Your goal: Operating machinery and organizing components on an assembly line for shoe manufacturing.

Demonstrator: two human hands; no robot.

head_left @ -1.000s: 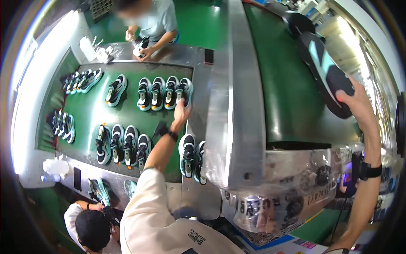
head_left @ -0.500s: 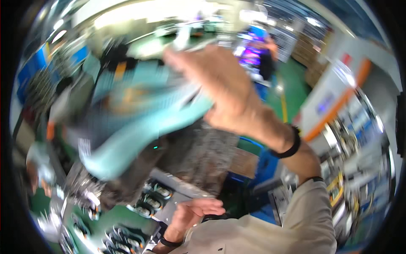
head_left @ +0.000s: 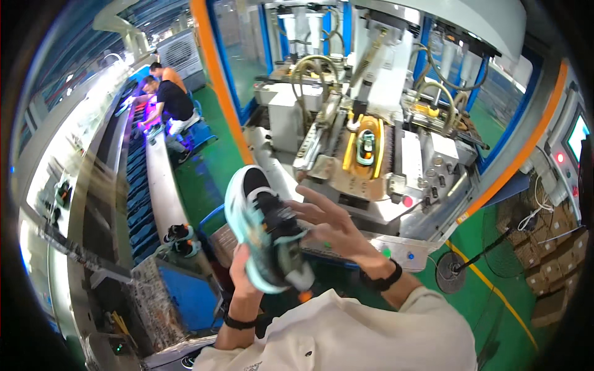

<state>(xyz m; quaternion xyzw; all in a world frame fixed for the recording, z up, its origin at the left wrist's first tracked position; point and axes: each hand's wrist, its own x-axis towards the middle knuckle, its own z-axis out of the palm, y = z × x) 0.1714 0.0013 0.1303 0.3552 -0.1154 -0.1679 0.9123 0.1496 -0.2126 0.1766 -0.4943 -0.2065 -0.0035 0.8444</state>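
Note:
A black and mint-green sneaker (head_left: 272, 213) with a pale thick sole is held up in front of my chest, toe pointing up and a little blurred. My left hand (head_left: 240, 272) grips it from the lower left, its fingers partly hidden behind the sole. Close along the shoe's right side is my right hand (head_left: 331, 226), fingers spread; whether the fingertips touch the upper I cannot tell. Beyond them, inside a large pressing machine (head_left: 346, 198), another sneaker (head_left: 366, 148) lies in a yellow-sided holder (head_left: 349, 154).
A conveyor (head_left: 137, 185) runs along the left, with a pair of dark shoes (head_left: 181, 240) near its close end. Two people (head_left: 175, 99) work farther along it. An orange-edged frame, a control panel (head_left: 575, 145), a fan (head_left: 450, 272) and cardboard boxes (head_left: 554, 272) stand at right.
The view has swung right from shoe racks to the machine. The sneaker has come closer to my chest, my left hand has taken hold of it, and my right hand has lowered.

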